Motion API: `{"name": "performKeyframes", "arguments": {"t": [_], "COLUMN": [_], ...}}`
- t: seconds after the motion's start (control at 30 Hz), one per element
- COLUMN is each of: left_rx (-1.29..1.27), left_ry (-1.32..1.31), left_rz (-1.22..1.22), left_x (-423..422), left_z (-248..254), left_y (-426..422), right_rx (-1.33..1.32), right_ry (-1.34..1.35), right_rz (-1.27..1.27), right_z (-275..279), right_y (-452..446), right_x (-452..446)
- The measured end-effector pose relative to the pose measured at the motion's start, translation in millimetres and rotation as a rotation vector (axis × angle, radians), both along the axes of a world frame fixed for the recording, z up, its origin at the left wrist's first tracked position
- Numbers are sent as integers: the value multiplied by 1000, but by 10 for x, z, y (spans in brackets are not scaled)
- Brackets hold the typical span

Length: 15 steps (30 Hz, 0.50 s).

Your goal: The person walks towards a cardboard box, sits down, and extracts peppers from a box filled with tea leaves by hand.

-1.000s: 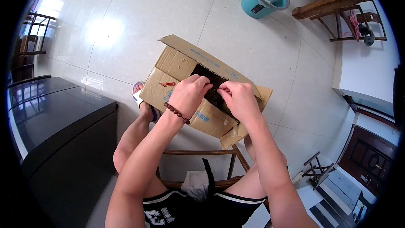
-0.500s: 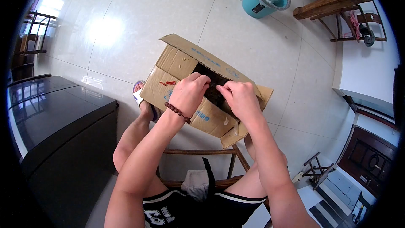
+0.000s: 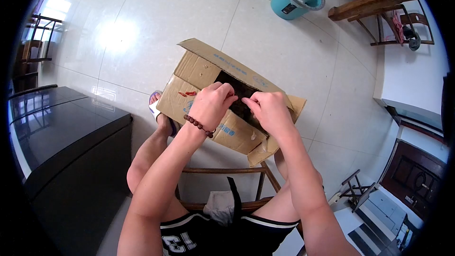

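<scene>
An open cardboard box [image 3: 230, 135] rests between my feet, its interior dark with brownish contents [image 3: 242, 109] that I cannot make out. Over its opening, my left hand [image 3: 213, 103] is closed in a pinch, with a beaded bracelet [image 3: 198, 125] at the wrist. My right hand [image 3: 269, 108] faces it a short gap away, thumb and fingers pressed together. Whatever is between the fingertips of either hand is too small or hidden to name. Small red pieces [image 3: 188, 93], like dried chillies, lie on the left flap beside my left hand.
A teal bin [image 3: 286, 5] with a liner and rubbish stands beyond the box. A dark glossy cabinet [image 3: 71, 128] is at the left. Wooden furniture [image 3: 365, 7] stands at the upper right. A wooden bar [image 3: 225, 170] runs below the box, near my knees.
Both hands stay over the box opening with almost the same pinched pose. My left fingertips have shifted very slightly; the box has not visibly moved.
</scene>
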<state>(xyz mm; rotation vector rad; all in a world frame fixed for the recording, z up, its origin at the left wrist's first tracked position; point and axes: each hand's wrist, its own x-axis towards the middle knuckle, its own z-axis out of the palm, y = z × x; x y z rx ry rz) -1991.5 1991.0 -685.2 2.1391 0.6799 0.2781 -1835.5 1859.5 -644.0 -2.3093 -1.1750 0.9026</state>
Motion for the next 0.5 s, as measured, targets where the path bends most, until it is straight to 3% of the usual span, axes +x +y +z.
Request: {"name": "performKeyframes", "arguments": {"t": [0.17,0.5], "left_rx": [21,-4], "left_ry": [-45,-5], "left_rz": [-11,21], "left_x": [3,-36], "left_z": [33,104], "left_y": [7,54], "right_rx": [199,16], "right_ry": [42,-126], "right_rz": [-25,21], "right_z": [-87,36], "right_y": [-44,70], "right_x": [-2,-45]}}
